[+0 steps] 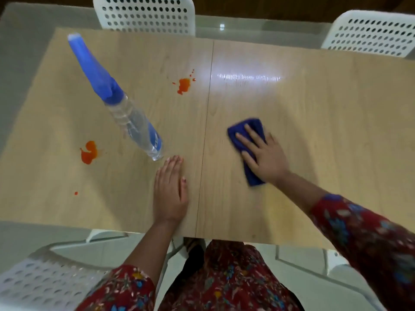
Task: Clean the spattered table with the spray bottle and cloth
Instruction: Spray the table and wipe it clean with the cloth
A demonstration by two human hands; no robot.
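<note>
The dark blue cloth [252, 176] lies bunched on the right half of the tabletop [314, 131], just right of the seam [204, 142] that runs down its middle. The right hand [266, 156] presses flat on the cloth, its fingers [252, 133] straight and spread over it rather than curled round it; the cloth's edges are blurred. The left hand [169, 194] rests palm down on the bare wood just left of the seam, fingers [173, 167] straight and held together, gripping nothing. Just beyond its fingertips the spray bottle [121, 104] stands on the tabletop, clear-bodied with a blue trigger head and a blue label [155, 135] near its base; the writing on the label is too small to read. Orange-red spatters mark the left half: one blot [88, 152] to the left of the bottle, another blot [184, 85] with small drops beyond it near the seam, and a single dot [76, 193] close to the near edge. A bright glare [249, 77] lies on the far right half. White perforated chairs stand at the far side [146, 14] [370, 34] and at the near left [45, 279]. The sleeves [370, 239] are red with a floral print
</note>
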